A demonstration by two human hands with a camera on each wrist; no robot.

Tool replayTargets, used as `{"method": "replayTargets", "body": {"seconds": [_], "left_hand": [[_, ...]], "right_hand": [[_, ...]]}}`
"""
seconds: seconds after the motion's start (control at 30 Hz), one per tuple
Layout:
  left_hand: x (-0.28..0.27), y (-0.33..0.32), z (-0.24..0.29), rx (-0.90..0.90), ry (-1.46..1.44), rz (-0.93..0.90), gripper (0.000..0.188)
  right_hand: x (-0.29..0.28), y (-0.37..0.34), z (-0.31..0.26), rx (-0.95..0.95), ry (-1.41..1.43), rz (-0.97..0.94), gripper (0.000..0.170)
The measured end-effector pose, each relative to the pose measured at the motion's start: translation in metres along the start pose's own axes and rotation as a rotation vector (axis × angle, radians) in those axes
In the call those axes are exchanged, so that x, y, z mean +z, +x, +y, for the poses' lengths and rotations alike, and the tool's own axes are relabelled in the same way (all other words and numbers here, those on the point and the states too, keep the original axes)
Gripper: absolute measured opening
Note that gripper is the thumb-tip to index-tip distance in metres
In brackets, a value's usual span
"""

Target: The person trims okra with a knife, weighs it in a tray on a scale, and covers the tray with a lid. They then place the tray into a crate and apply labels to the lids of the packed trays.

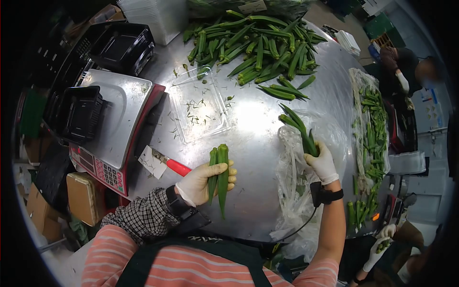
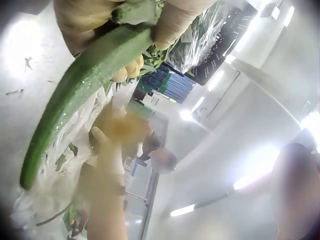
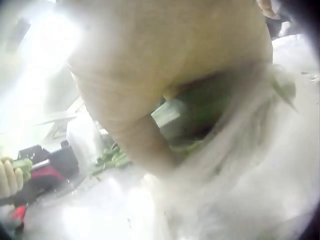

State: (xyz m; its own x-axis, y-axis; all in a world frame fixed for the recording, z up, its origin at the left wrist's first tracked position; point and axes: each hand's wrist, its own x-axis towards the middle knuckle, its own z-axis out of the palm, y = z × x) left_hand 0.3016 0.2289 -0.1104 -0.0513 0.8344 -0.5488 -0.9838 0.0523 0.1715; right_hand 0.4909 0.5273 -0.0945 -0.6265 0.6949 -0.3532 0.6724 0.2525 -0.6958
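Observation:
In the head view my gloved left hand (image 1: 203, 181) grips a small bunch of okra pods (image 1: 222, 184), stem ends up and tips down, thumb across the front. One of these okra pods (image 2: 75, 92) fills much of the left wrist view. My gloved right hand (image 1: 322, 165) holds okra pods (image 1: 309, 142) over a crumpled clear plastic bag (image 1: 291, 186). The right wrist view is blurred; a dark green pod shows under that hand. A large okra pile (image 1: 263, 45) lies at the back of the metal table, with a few loose pods (image 1: 282, 91) at its near edge.
A clear plastic tray (image 1: 178, 115) with okra scraps lies mid-table. Left stands a scale (image 1: 117, 110) bearing black trays (image 1: 81, 115). A red-handled knife (image 1: 178, 167) lies beside my left hand. More okra (image 1: 373, 124) and other people are at the right.

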Motion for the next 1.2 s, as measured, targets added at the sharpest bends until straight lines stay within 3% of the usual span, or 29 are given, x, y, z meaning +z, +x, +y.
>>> {"method": "replayTargets", "body": {"seconds": [0.03, 0.07, 0.13, 0.27, 0.37, 0.47, 0.53, 0.63, 0.67, 0.7, 0.73, 0.8, 0.87, 0.93, 1.13, 1.2], "left_hand": [[0.000, 0.000, -0.001, -0.002, -0.010, -0.003, 0.032], [0.001, 0.001, -0.002, -0.005, -0.011, -0.008, 0.032], [-0.001, 0.002, -0.004, -0.018, 0.004, -0.034, 0.032], [-0.001, 0.001, -0.005, -0.034, 0.006, -0.061, 0.033], [0.000, -0.005, -0.003, -0.021, 0.015, -0.031, 0.035], [-0.003, -0.011, -0.001, -0.018, 0.007, -0.031, 0.035], [-0.006, -0.016, 0.001, -0.022, 0.015, -0.041, 0.036], [-0.008, -0.023, 0.005, -0.063, 0.103, -0.070, 0.040], [-0.009, -0.024, 0.005, -0.054, 0.097, -0.063, 0.040], [-0.011, -0.024, 0.005, -0.152, 0.038, -0.168, 0.044], [-0.012, -0.025, 0.004, -0.249, -0.021, -0.271, 0.047], [-0.006, -0.029, 0.004, -0.232, -0.025, -0.356, 0.050], [-0.018, -0.026, -0.002, -0.202, -0.057, -0.409, 0.043], [-0.023, -0.026, -0.001, -0.162, -0.048, -0.410, 0.043], [-0.020, -0.034, 0.004, -0.016, -0.042, -0.430, 0.050], [-0.018, -0.037, 0.006, 0.001, -0.052, -0.458, 0.052]], "right_hand": [[0.000, -0.004, -0.007, 0.029, 0.256, -0.037, 0.033], [0.002, -0.009, -0.012, 0.031, 0.252, -0.032, 0.033], [0.012, -0.015, -0.023, -0.144, 0.370, 0.076, 0.036], [0.029, -0.039, -0.063, -0.132, 0.485, 0.013, 0.040], [0.049, -0.043, -0.067, 0.002, 1.037, -0.345, 0.046], [0.073, -0.046, -0.063, 0.070, 1.218, -0.542, 0.048], [0.082, -0.051, -0.066, 0.088, 1.231, -0.569, 0.049], [0.091, -0.065, -0.081, 0.021, 0.995, -0.476, 0.045], [0.096, -0.074, -0.086, -0.162, 0.693, -0.361, 0.040], [0.101, -0.081, -0.093, -0.337, 0.390, -0.245, 0.037], [0.100, -0.091, -0.117, -0.474, 0.143, -0.280, 0.042], [0.106, -0.097, -0.136, -0.927, -0.306, -0.192, 0.052], [0.112, -0.103, -0.137, -0.894, -0.282, -0.235, 0.056], [0.110, -0.106, -0.139, -0.929, -0.449, -0.169, 0.057], [0.117, -0.120, -0.140, -0.962, -0.446, -0.132, 0.059], [0.123, -0.123, -0.133, -0.922, -0.255, -0.109, 0.056]]}}
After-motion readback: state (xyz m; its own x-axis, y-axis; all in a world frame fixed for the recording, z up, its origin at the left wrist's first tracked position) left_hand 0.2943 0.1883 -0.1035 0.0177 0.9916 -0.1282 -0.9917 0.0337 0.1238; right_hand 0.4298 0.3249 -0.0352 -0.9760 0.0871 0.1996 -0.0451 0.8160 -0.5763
